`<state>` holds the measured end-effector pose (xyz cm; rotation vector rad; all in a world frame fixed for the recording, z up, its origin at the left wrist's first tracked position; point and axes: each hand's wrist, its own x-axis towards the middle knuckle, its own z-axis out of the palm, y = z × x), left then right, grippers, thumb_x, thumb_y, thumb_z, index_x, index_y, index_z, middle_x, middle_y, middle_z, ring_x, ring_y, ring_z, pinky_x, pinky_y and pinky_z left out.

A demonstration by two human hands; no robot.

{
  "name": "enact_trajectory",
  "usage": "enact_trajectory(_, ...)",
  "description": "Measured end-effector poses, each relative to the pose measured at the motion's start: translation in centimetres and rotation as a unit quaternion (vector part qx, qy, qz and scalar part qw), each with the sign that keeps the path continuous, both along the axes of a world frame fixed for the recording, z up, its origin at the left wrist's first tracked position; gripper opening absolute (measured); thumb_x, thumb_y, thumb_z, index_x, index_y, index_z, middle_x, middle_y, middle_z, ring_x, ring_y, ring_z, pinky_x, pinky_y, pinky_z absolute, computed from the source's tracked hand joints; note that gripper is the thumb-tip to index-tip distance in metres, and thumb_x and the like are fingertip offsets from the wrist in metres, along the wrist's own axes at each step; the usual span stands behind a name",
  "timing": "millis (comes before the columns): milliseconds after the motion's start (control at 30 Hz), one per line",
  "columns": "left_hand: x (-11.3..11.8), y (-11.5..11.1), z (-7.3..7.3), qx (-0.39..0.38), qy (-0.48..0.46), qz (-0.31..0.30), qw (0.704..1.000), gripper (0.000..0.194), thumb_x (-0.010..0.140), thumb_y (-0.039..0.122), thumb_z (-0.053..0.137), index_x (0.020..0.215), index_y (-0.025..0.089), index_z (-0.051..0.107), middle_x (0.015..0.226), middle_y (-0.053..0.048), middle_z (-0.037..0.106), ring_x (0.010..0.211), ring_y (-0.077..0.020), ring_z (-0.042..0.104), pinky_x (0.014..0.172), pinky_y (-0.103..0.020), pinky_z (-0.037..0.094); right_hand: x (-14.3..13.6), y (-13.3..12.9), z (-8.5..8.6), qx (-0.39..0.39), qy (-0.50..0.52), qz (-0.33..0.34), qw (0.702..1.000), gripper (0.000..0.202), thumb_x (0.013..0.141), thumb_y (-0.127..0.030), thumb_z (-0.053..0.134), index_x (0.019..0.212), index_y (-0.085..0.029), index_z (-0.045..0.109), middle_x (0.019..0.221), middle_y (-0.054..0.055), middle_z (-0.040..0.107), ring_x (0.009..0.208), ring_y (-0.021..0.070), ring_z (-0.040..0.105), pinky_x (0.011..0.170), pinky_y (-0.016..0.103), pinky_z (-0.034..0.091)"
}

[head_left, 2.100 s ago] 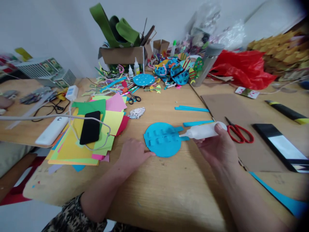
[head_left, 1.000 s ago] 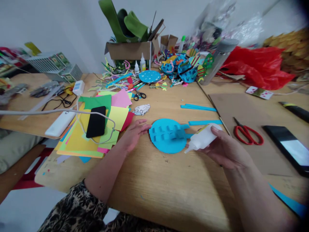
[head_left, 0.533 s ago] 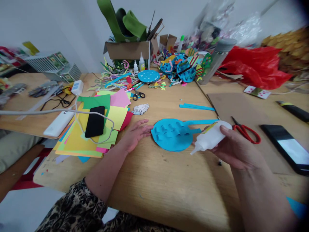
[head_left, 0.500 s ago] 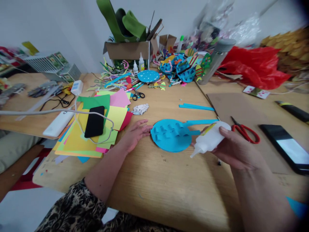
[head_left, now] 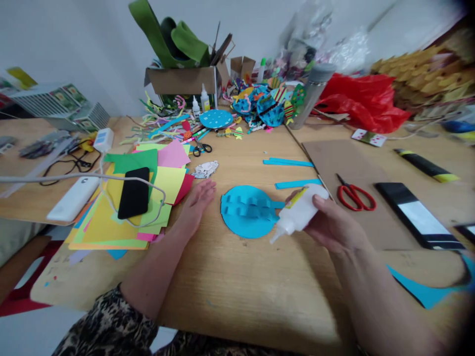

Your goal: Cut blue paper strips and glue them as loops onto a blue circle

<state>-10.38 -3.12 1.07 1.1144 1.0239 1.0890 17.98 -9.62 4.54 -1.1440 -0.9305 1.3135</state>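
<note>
A blue paper disc point(head_left: 248, 226) lies flat on the table, with rows of raised paper loops across its upper half. My right hand point(head_left: 332, 222) grips a white glue bottle point(head_left: 301, 210), tilted so its nozzle points down and left beside the disc's right edge. Partly hidden behind the bottle, blue strip ends stick out from the disc. My left hand point(head_left: 196, 205) rests to the left of the disc, fingers stretched out and apart from it, holding nothing. Farther back lie loose blue paper strips point(head_left: 287, 162).
Coloured paper sheets point(head_left: 100, 217) with a black phone point(head_left: 133, 193) on top lie at left. Red-handled scissors point(head_left: 356, 195) and another phone point(head_left: 415, 212) lie on brown cardboard point(head_left: 334, 153). Small black scissors point(head_left: 201, 148), a paper cutout point(head_left: 206, 169) and a steel-lidded bottle point(head_left: 311, 96) stand or lie farther back.
My left hand has come away from the disc's left edge. The camera view has turned somewhat to the right. My right hand still holds the glue bottle, its nozzle now nearer the disc.
</note>
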Motion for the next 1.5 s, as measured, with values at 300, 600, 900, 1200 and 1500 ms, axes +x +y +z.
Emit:
enact_trajectory(300,0.7,-2.5,1.1,0.427,0.371,-0.169,0.807,0.011,0.084,0.031,0.067,0.086,0.021,0.070,0.091,-0.006,0.066,0.097,-0.0226,0.057,0.088,-0.041,0.048,0.3,1.1,-0.7,-0.004,0.200,-0.093,0.975,0.026,0.067,-0.043,0.079,0.084,-0.029,0.065,0.089,0.001,0.073,0.088,0.0220,0.070,0.066,0.031,0.059)
enact_trajectory(600,2.2,-3.8,0.0,0.498,0.445,-0.231,0.708,0.017,0.091,0.025,0.057,0.094,0.016,0.071,0.083,-0.007,0.063,0.083,-0.0202,0.052,0.074,-0.035,0.047,-0.7,1.1,-0.9,0.036,0.106,-0.092,0.989,0.026,0.066,-0.042,0.079,0.072,-0.026,0.060,0.062,-0.003,0.059,0.060,0.0149,0.059,0.068,0.032,0.054)
enact_trajectory(900,2.7,-4.4,-0.2,0.497,0.492,-0.209,0.684,0.017,0.092,0.023,0.055,0.096,0.015,0.069,0.083,-0.007,0.062,0.082,-0.0217,0.052,0.072,-0.036,0.046,-1.9,1.1,-1.9,0.065,0.004,-0.172,0.983,0.029,0.073,-0.047,0.071,0.084,-0.025,0.055,0.078,0.001,0.061,0.072,0.0187,0.062,0.063,0.032,0.051)
enact_trajectory(1200,3.1,-5.6,0.4,0.522,0.488,-0.207,0.668,0.022,0.092,0.029,0.054,0.093,0.014,0.069,0.074,-0.007,0.063,0.076,-0.0221,0.056,0.067,-0.035,0.046,-1.5,0.8,-2.7,0.073,-0.072,-0.175,0.979,0.027,0.075,-0.045,0.070,0.081,-0.024,0.054,0.065,-0.001,0.055,0.052,0.0146,0.051,0.046,0.030,0.040)
enact_trajectory(1500,3.4,-6.9,0.2,0.476,0.526,-0.226,0.667,0.028,0.094,0.030,0.049,0.106,0.012,0.066,0.074,-0.009,0.072,0.068,-0.0220,0.067,0.060,-0.032,0.050,-1.6,0.2,-3.2,0.067,-0.143,-0.157,0.975,0.031,0.074,-0.051,0.071,0.079,-0.023,0.058,0.055,-0.001,0.054,0.047,0.0157,0.051,0.040,0.030,0.039)
